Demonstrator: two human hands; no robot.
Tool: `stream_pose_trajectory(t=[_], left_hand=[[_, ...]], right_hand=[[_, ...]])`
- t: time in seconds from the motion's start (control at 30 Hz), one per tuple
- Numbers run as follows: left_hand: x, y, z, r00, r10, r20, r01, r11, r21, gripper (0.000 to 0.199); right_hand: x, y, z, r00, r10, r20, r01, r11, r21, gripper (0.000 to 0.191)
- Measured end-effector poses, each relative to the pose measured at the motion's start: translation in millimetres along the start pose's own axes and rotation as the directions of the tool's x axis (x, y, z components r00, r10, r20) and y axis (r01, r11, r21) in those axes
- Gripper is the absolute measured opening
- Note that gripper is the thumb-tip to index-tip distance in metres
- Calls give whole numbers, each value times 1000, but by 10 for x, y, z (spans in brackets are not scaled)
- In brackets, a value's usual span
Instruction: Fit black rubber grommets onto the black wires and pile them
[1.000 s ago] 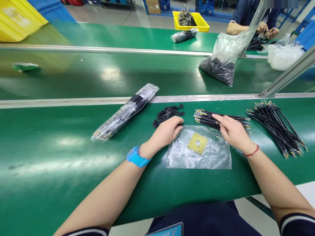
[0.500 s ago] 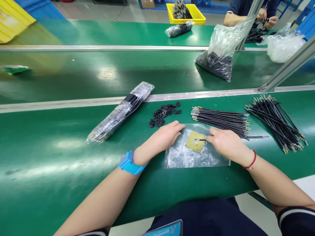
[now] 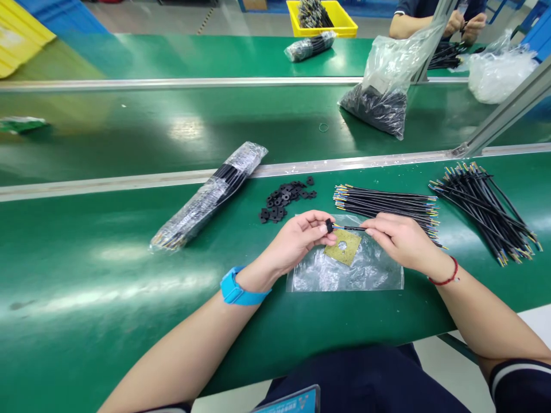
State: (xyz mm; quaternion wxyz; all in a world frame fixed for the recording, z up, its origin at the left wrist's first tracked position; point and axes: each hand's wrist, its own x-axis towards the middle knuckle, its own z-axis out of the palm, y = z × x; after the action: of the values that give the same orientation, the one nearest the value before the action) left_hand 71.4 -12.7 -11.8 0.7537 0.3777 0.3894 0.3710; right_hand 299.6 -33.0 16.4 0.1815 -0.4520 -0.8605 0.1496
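My left hand (image 3: 306,236) is closed, pinching a small black plastic piece (image 3: 329,226) between thumb and fingers. My right hand (image 3: 398,238) is closed around a black cable (image 3: 355,228), whose coloured wire ends point left and meet the black piece. Whether the wires have entered it I cannot tell. Below both hands lies a yellowish square plate (image 3: 349,252) with a round hole, on a clear plastic bag (image 3: 365,276). Similar small black pieces (image 3: 284,198) are heaped beyond my left hand. A row of black cables (image 3: 387,205) lies just past my right hand.
Another pile of cables (image 3: 484,212) lies at the right. A plastic-wrapped cable bundle (image 3: 206,201) rests across the metal rail (image 3: 301,168) at left. Farther back are a bag of black parts (image 3: 379,106), a slanted metal post (image 3: 503,112), a yellow bin (image 3: 344,23) and another person's hands (image 3: 467,26).
My left hand has lifted off the bag's edge and now holds a black piece. My right hand has raised the cable slightly, bringing its wire end to that piece.
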Motion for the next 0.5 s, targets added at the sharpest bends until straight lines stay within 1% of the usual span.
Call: stream_pose_trajectory(t=[0.1, 0.23, 0.3, 0.5], left_hand=[[4, -10, 0, 998, 59, -29, -56, 995, 87, 25], [15, -52, -4, 988, 141, -58, -126, 971, 203, 23], [24, -78, -10, 986, 154, -65, -135, 963, 232, 24], [38, -105, -24, 985, 164, -56, -143, 951, 276, 24]], right_hand=[[-8, 4, 19, 999, -7, 32, 8, 999, -44, 27], [-14, -16, 31, 993, -79, 87, 85, 994, -73, 29], [-17, -29, 36, 988, -109, 110, 118, 990, -76, 29], [-18, -22, 24, 985, -136, 105, 143, 988, -57, 28]])
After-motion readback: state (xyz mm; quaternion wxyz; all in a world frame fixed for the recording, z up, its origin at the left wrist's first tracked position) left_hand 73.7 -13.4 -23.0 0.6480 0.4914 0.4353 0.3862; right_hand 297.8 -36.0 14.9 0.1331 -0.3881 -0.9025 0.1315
